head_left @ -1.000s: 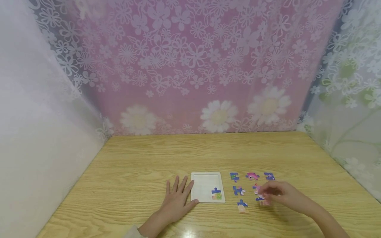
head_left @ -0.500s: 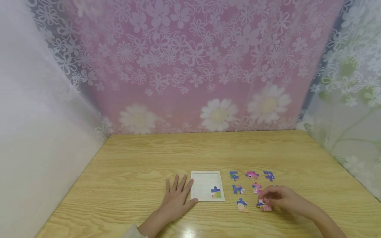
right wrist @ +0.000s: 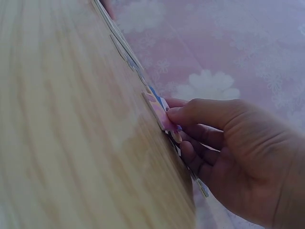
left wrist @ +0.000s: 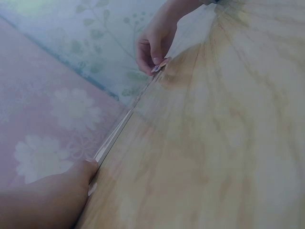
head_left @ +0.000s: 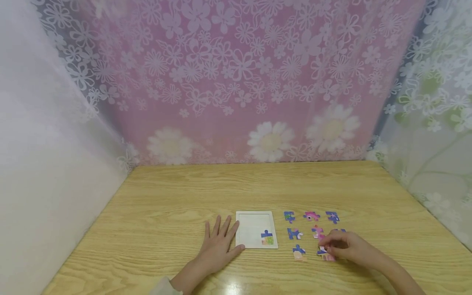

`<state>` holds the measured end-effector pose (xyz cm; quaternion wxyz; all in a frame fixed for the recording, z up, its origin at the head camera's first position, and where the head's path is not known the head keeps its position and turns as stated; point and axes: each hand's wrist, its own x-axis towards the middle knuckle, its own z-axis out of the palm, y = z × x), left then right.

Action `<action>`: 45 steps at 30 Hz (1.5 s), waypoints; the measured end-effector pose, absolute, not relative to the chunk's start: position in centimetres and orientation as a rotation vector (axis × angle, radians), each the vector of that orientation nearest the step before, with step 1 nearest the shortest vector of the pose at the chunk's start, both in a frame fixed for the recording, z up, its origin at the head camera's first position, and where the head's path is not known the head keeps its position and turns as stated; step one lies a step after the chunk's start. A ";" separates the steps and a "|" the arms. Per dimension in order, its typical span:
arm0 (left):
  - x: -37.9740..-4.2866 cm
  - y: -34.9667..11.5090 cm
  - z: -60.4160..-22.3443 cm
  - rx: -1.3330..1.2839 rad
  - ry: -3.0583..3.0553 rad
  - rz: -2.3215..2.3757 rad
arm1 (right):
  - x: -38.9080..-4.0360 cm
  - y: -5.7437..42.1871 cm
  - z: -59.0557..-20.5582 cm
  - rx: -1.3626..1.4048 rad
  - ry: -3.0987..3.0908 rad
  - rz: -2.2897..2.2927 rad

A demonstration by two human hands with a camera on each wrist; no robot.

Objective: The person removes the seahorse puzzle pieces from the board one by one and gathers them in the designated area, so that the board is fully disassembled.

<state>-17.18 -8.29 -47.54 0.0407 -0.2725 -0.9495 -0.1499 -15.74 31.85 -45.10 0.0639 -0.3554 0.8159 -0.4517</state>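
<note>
My left hand (head_left: 218, 250) lies flat with fingers spread, its index fingertip and thumb tip at the left edge of a white puzzle tray (head_left: 254, 212). One blue, green and peach jigsaw piece (head_left: 267, 239) sits in the tray's lower right corner. To the right, my right hand (head_left: 348, 248) pinches a pink, blue and peach jigsaw piece (head_left: 326, 256) between thumb and fingers. In the right wrist view, the thumb presses the face of this puzzle piece (right wrist: 159, 114), and the other fingers curl behind it. The left wrist view shows the piece (left wrist: 161, 65) tilted under the fingertips.
Several loose jigsaw pieces lie right of the tray, including a pink fish-eye piece (head_left: 312, 216), a starfish piece (head_left: 332, 216) and a peach-and-blue piece (head_left: 299, 254). One piece (head_left: 341, 230) is partly hidden behind my right hand. The wooden table (head_left: 177, 192) meets a floral curtain (head_left: 236, 123) at the back.
My right hand has shifted slightly toward me and to the right at the pinched piece, uncovering more of the pieces behind it. The left hand keeps its place at the tray.
</note>
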 end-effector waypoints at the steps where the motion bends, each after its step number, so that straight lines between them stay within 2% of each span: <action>1: -17.2 -8.3 -47.5 -0.835 -2.908 -0.463 | -15.8 31.8 -45.1 -1.088 2.459 -1.371; 30: -17.1 -8.3 -47.3 -0.839 -2.911 -0.482 | -15.8 31.6 -45.3 -1.220 2.472 -1.349; 45: -17.1 -8.3 -47.4 -0.835 -2.916 -0.475 | -15.7 31.6 -45.1 -1.149 2.450 -1.351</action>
